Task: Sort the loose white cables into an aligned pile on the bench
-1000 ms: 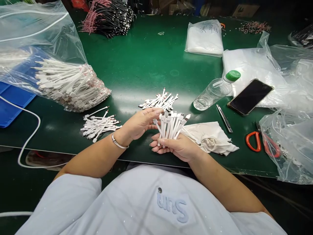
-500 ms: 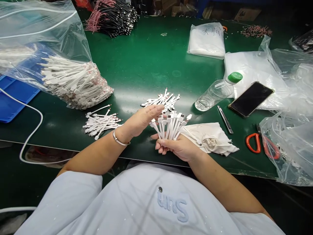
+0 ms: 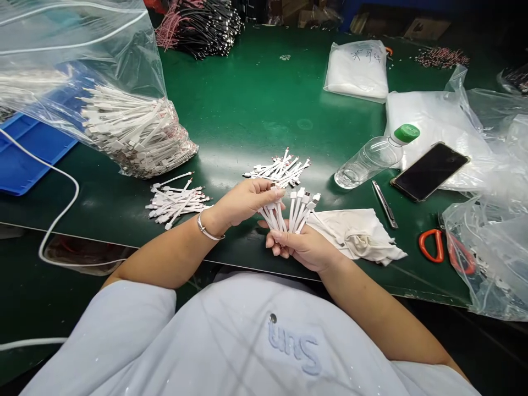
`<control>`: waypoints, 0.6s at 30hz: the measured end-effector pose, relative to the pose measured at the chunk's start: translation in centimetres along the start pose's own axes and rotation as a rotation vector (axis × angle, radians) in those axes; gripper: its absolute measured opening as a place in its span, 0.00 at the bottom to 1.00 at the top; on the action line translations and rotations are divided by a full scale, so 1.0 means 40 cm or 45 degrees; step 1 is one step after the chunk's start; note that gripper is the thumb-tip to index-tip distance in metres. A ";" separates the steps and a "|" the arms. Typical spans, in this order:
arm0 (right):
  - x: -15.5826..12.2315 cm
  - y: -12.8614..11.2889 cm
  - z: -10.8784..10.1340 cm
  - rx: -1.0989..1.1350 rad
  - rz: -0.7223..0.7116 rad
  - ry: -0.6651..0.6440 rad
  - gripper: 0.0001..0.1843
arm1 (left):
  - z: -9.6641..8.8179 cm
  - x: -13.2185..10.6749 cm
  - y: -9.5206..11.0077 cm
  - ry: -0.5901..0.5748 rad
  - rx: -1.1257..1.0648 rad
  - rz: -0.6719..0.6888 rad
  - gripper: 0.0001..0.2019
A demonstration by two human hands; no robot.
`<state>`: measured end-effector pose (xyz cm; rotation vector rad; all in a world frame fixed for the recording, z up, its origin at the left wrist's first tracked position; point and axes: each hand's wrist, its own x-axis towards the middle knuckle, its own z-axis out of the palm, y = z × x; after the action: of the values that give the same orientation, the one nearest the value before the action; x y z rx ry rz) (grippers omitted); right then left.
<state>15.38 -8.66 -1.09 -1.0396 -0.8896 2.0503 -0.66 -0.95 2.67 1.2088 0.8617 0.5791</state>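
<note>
A fanned bundle of short white USB cables [image 3: 300, 209] stands upright in my right hand [image 3: 303, 246], which is closed around the lower ends. From the left, my left hand [image 3: 246, 201] grips several connector heads of the same bundle between thumb and fingers. A gap separates those heads from the ones on the right. Just beyond my hands lies a loose pile of white cables [image 3: 284, 169]. Another pile of white cables [image 3: 177, 202] rests by my left forearm. A crumpled white cloth [image 3: 358, 231] lies beside my right hand.
A clear bag packed with white cables [image 3: 136, 129] stands at left over a blue tray [image 3: 33, 165]. To the right are a plastic bottle [image 3: 367, 159], a phone [image 3: 429, 170], a utility knife [image 3: 384, 204] and orange-handled scissors [image 3: 432, 246]. Black cables [image 3: 206, 27] lie at the back.
My left hand has gone from open beside the bundle to closed on some of its connector heads. The fan has split into two groups. The whole view has shifted slightly.
</note>
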 end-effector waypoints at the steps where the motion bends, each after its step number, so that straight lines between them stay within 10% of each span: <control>1: 0.000 0.000 0.001 0.003 -0.007 0.014 0.22 | -0.002 0.001 -0.001 0.016 0.023 0.006 0.19; 18: 0.000 -0.001 0.010 -0.005 -0.161 0.192 0.21 | -0.017 0.012 -0.003 0.015 -0.101 -0.021 0.20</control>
<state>15.03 -8.74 -0.88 -1.0960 -0.8599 1.8410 -0.96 -0.21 2.34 1.1268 0.8503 0.6020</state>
